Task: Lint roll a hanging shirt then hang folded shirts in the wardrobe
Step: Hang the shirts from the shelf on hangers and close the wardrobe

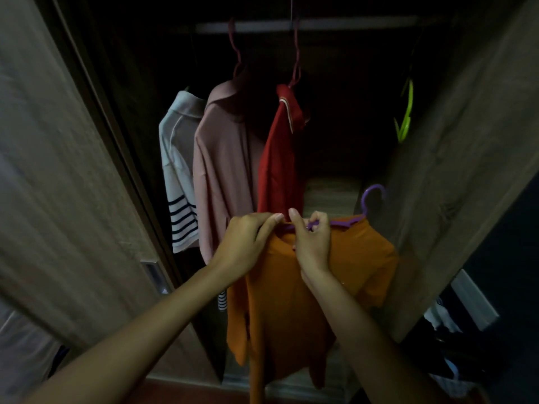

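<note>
An orange shirt (pixel 294 301) hangs in front of me on a purple hanger (pixel 369 199), below the wardrobe opening. My left hand (pixel 248 243) pinches the shirt's collar at its left end. My right hand (pixel 312 237) grips the purple hanger bar and the collar just beside it. The hanger's hook points up to the right, free of the rail (pixel 306 24). On the rail hang a white striped shirt (pixel 178 170), a pink shirt (pixel 224 170) and a red shirt (pixel 280 158).
An empty green hanger (pixel 405 115) hangs at the right end of the rail. Wooden wardrobe doors stand open at the left (pixel 67 185) and right (pixel 455 170). A dark gap lies between the red shirt and the green hanger. Clutter sits low at the right (pixel 449 345).
</note>
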Demonstrator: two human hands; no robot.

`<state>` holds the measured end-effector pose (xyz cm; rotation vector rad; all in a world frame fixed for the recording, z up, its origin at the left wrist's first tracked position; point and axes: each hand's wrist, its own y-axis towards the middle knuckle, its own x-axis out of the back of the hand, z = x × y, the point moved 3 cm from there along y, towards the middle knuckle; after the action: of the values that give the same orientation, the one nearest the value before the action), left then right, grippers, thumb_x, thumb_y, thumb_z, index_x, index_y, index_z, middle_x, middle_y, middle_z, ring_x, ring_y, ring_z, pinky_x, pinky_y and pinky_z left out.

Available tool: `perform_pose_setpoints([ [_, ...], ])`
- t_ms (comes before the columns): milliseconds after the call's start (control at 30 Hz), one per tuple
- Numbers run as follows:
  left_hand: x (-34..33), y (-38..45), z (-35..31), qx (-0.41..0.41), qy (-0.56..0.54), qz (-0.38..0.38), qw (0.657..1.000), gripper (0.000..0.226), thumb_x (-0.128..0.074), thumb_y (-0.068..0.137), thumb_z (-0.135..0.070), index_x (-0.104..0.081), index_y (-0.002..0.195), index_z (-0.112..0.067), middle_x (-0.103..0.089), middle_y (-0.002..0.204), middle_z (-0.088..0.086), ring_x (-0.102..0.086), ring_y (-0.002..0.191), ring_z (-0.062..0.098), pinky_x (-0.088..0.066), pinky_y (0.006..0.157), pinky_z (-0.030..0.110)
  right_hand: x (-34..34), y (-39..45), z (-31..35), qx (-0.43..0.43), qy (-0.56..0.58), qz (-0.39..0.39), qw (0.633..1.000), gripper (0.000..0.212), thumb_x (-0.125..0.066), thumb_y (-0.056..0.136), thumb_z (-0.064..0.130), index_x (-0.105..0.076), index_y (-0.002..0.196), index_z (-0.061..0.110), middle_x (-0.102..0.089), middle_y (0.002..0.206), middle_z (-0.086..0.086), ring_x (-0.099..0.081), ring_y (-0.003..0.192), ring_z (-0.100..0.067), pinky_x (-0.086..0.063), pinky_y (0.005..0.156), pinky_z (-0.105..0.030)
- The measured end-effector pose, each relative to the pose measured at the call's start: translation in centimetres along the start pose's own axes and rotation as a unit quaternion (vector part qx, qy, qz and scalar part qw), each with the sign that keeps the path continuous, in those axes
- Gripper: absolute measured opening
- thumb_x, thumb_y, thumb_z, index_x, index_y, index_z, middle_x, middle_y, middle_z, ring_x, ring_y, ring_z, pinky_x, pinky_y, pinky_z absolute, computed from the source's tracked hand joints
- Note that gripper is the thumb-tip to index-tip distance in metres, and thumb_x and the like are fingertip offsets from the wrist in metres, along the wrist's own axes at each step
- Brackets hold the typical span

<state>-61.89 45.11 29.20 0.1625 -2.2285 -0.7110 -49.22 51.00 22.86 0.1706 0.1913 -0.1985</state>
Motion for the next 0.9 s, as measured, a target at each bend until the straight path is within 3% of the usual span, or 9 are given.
perform_pose_setpoints([
  [133, 0.1, 1.2, 0.2, 0.074, 0.018, -0.044, 0.996, 0.028, -0.049, 0.098, -0.035, -0.064, 0.081, -0.019, -0.057, 0.059, -0.01, -0.054, 0.056, -0.002, -0.035, 0.055, 0.014, -1.7, -1.5, 0.4, -0.019, 0.01, 0.105, 0.994, 0.02, -0.056, 0.095, 0.03, -0.046, 0.081, 0.019, -0.051, 0.067, 0.001, -0.052, 0.048, 0.0, -0.045, 0.044, -0.017],
  [267, 0.1, 1.0, 0.6, 0.132, -0.008, 0.016, 0.991, 0.02, -0.058, 0.091, -0.044, -0.062, 0.096, -0.026, -0.066, 0.069, -0.007, -0.061, 0.066, -0.002, -0.042, 0.059, 0.012, -1.7, -1.0, 1.4, -0.108, 0.016, 0.136, 0.985, 0.028, -0.038, 0.101, 0.04, -0.056, 0.086, 0.026, -0.066, 0.091, -0.005, -0.065, 0.082, -0.016, -0.054, 0.071, -0.036],
  [333, 0.1, 0.3, 1.0, 0.129, 0.012, 0.079, 0.988, 0.019, -0.065, 0.086, -0.043, -0.063, 0.097, -0.027, -0.068, 0.074, -0.007, -0.062, 0.068, 0.001, -0.045, 0.061, 0.015, -1.3, -0.6, 1.7, -0.129, 0.007, 0.136, 0.982, 0.034, -0.035, 0.102, 0.04, -0.056, 0.086, 0.019, -0.065, 0.101, -0.008, -0.064, 0.091, -0.021, -0.053, 0.08, -0.041],
  [400, 0.1, -0.5, 1.4, 0.117, 0.056, 0.12, 0.984, 0.016, -0.069, 0.085, -0.036, -0.066, 0.097, -0.026, -0.069, 0.076, -0.007, -0.062, 0.066, 0.003, -0.044, 0.061, 0.018, -0.7, -0.5, 1.5, -0.117, -0.033, 0.123, 0.985, 0.035, -0.034, 0.103, 0.036, -0.059, 0.093, 0.015, -0.061, 0.107, -0.005, -0.06, 0.095, -0.017, -0.052, 0.079, -0.034],
  [467, 0.2, -0.8, 1.5, 0.103, 0.079, 0.117, 0.985, 0.011, -0.069, 0.086, -0.03, -0.071, 0.093, -0.022, -0.068, 0.073, -0.008, -0.06, 0.064, 0.003, -0.038, 0.059, 0.012, 0.1, -0.3, 1.2, -0.08, -0.091, 0.115, 0.986, 0.031, -0.033, 0.104, 0.03, -0.061, 0.099, 0.019, -0.059, 0.111, -0.001, -0.056, 0.095, -0.008, -0.051, 0.08, -0.029],
  [567, 0.3, -0.8, 1.0, 0.068, 0.067, 0.094, 0.991, 0.018, -0.065, 0.089, -0.032, -0.075, 0.089, -0.017, -0.07, 0.07, -0.003, -0.061, 0.064, 0.008, -0.04, 0.062, 0.022, 0.7, -0.1, 0.9, -0.033, -0.156, 0.117, 0.98, 0.028, -0.034, 0.103, 0.024, -0.061, 0.107, 0.025, -0.059, 0.114, 0.005, -0.055, 0.107, -0.012, -0.047, 0.097, -0.037],
  [700, 0.2, -0.3, -0.7, 0.001, 0.144, 0.073, 0.987, 0.026, -0.057, 0.092, -0.041, -0.071, 0.087, -0.02, -0.069, 0.069, 0.004, -0.064, 0.071, 0.02, -0.044, 0.062, 0.034, 0.4, -0.1, 1.3, -0.009, -0.084, 0.109, 0.99, 0.025, -0.036, 0.102, 0.016, -0.059, 0.107, 0.022, -0.063, 0.117, 0.001, -0.058, 0.115, -0.016, -0.045, 0.103, -0.04],
  [833, -1.2, 0.4, -2.0, -0.021, 0.218, 0.077, 0.973, 0.027, -0.047, 0.095, -0.044, -0.062, 0.098, -0.021, -0.07, 0.086, 0.007, -0.066, 0.086, 0.03, -0.045, 0.067, 0.038, 0.0, -0.6, 1.7, -0.035, 0.004, 0.139, 0.99, 0.026, -0.032, 0.103, 0.008, -0.057, 0.109, 0.015, -0.059, 0.129, -0.017, -0.057, 0.114, -0.018, -0.05, 0.083, -0.015],
  [900, -1.9, 0.5, -2.1, -0.011, 0.221, 0.067, 0.973, 0.033, -0.04, 0.098, -0.044, -0.056, 0.113, -0.02, -0.07, 0.093, 0.009, -0.066, 0.088, 0.033, -0.048, 0.069, 0.04, 0.2, -0.4, 1.9, -0.072, 0.037, 0.138, 0.987, 0.025, -0.034, 0.103, 0.011, -0.053, 0.118, 0.013, -0.058, 0.13, -0.02, -0.058, 0.111, -0.022, -0.051, 0.081, -0.016],
])
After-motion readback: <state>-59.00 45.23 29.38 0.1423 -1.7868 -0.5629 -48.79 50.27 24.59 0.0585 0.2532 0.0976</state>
